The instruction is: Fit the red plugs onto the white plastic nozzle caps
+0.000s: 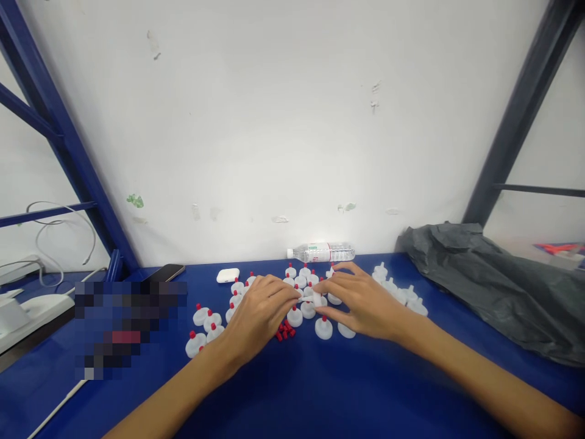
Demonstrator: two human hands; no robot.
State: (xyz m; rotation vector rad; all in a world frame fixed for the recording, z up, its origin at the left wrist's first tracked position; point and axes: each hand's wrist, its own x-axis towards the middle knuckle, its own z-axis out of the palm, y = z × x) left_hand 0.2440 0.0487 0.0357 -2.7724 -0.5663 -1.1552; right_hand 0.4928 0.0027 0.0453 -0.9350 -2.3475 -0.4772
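Note:
My right hand [356, 299] grips a white translucent nozzle lid [317, 298] by its round base, turned sideways so the spout points left. At the spout's tip, the fingers of my left hand [269, 305] are pinched together; whether a small cap is between them is hidden. Below my hands lies a small pile of loose red caps [286, 330]. Around them stand several lids with red tips, one of them a red-capped lid [323, 328] just under my right hand. Further right sits a group of lids without red caps [402, 291].
A clear plastic bottle [322, 252] lies along the wall, with a white case [228, 275] to its left. A dark phone [169, 273] and a pixelated patch are at the left. Dark grey plastic sheeting [484, 286] covers the right side of the blue table [329, 390].

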